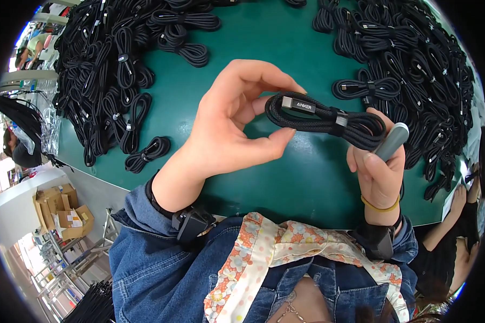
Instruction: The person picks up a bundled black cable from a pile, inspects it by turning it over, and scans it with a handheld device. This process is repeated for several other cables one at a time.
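A coiled black braided cable (318, 125) is held up in front of me, with a strap round its middle and a metal connector plug (299, 104) facing up. My left hand (237, 118) curves round the coil's left end, index finger at its upper edge and thumb at its lower edge. My right hand (380, 167) is closed at the coil's right end. Between its thumb and fingers it also holds a grey, round-ended flat handle (392, 141); the far part of that tool is hidden.
Piles of coiled black cables (99, 70) cover the left of the green table (242, 40), and more cables (404, 48) lie along the right. Cardboard boxes (64, 212) stand at the lower left. Another person's arm (447, 218) reaches in at the right edge.
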Demonstrator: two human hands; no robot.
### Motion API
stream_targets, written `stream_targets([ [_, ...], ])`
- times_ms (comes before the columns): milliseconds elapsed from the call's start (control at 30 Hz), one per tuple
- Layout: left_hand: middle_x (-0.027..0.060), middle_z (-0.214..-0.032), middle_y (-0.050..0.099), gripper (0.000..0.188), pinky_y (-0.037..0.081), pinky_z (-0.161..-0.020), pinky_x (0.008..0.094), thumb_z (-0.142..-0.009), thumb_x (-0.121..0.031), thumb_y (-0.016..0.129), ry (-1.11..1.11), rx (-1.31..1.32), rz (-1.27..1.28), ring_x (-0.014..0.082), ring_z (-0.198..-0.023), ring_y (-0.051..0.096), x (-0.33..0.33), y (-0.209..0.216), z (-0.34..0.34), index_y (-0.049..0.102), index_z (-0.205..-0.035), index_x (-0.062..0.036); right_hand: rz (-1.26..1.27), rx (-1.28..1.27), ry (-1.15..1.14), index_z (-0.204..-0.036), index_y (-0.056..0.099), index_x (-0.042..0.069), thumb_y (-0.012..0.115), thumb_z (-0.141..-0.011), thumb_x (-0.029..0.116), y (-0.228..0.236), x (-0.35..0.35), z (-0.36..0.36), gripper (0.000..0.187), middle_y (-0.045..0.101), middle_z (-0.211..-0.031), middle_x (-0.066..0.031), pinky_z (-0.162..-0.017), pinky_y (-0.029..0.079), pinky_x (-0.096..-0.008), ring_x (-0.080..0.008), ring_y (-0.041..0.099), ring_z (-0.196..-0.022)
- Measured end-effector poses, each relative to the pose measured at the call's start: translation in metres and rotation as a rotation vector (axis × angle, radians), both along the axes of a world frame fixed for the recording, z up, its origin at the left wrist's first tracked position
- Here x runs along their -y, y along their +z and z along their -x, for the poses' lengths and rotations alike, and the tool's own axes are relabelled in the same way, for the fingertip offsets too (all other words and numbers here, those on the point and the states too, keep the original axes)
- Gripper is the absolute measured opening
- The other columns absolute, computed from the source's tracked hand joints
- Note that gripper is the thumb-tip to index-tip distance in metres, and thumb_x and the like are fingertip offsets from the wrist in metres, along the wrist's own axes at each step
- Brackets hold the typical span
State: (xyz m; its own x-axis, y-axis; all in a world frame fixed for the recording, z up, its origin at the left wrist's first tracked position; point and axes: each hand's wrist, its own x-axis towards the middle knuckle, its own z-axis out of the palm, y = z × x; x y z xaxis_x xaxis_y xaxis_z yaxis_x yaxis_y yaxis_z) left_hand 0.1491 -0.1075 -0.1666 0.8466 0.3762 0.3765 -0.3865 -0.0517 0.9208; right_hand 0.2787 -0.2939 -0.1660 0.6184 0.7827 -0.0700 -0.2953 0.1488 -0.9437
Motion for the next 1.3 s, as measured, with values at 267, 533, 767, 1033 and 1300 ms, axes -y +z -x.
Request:
stream_targets([
  [267,0.0163,-0.101,0.05,0.047,0.045,-0.081,0.0329,-0.064,0.01,0.058,-0.003,-0.027,-0.001,0.0227,-0.093,0.052,0.001,0.001,0.001,0.041,-0.107,-0.0003,-0.017,-0.088,0.017,-0.113,0.043,-0.008,0.059,-0.07,0.007,0.0,0.003,-0.004,0.048,0.056,-0.086,-0.0095,-0.055,0.041,-0.0216,-0.0099,0.051,-0.067],
  [533,0.0067,-0.09,0.054,0.025,0.044,-0.074,0.0243,-0.074,0.001,0.06,-0.015,-0.411,0.224,0.0117,-0.084,0.052,0.005,0.004,0.0,0.051,-0.097,0.0015,0.131,0.119,-0.003,-0.107,0.044,-0.01,0.057,-0.075,0.018,0.002,-0.001,0.001,0.044,0.057,-0.079,-0.0118,-0.052,0.038,-0.0205,-0.0057,0.041,-0.051],
  [767,0.004,-0.083,0.058,0.015,0.043,-0.067,0.0201,-0.08,-0.002,0.055,0.037,-0.491,0.214,0.0083,-0.074,0.053,0.003,0.006,0.002,0.056,-0.094,0.0028,0.073,0.075,0.011,-0.103,0.049,-0.007,0.064,-0.074,0.02,0.0,0.001,0.0,0.042,0.059,-0.08,-0.0108,-0.058,0.04,-0.0194,-0.0096,0.052,-0.066],
  [1033,0.0026,-0.088,0.053,0.032,0.043,-0.072,0.0216,-0.075,-0.002,0.06,0.018,-0.312,0.261,0.0071,-0.077,0.051,0.012,0.009,-0.002,0.052,-0.106,0.0012,0.059,0.107,-0.008,-0.099,0.05,-0.006,0.056,-0.08,0.026,-0.005,0.003,-0.005,0.038,0.058,-0.071,-0.0112,-0.05,0.036,-0.0193,-0.0056,0.041,-0.048],
  [1300,0.0027,-0.07,0.056,0.018,0.043,-0.053,0.0193,-0.075,-0.008,0.063,-0.041,-0.432,0.388,0.0076,-0.059,0.053,0.004,0.011,0.002,0.058,-0.09,0.002,0.035,-0.045,0.062,-0.1,0.049,-0.004,0.046,-0.086,0.027,-0.006,0.002,-0.004,0.034,0.058,-0.075,-0.0121,-0.048,0.036,-0.0194,-0.0026,0.034,-0.042],
])
